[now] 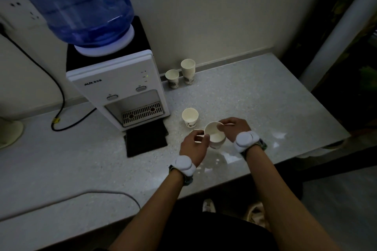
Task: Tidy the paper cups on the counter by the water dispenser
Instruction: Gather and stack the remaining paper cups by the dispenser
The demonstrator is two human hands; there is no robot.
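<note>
My right hand (pixel 234 128) holds a white paper cup (pixel 215 136) by its rim, tilted toward me, just above the counter. My left hand (pixel 193 146) grips another paper cup (pixel 196 133), mostly hidden behind its fingers, right beside the first one. A third paper cup (pixel 190 117) stands upright just behind my hands. Two more stand near the wall: a single cup (pixel 172 78) and a taller stack of cups (pixel 188 70). The white water dispenser (pixel 122 87) with its blue bottle (pixel 71 4) stands to the left of them all.
A black mat (pixel 145 140) lies in front of the dispenser. A black power cable (pixel 59 96) runs to a wall socket (pixel 22 14) at the left. A grey cable (pixel 91 193) crosses the speckled counter (pixel 255 104) near its front edge. The counter ends at the right.
</note>
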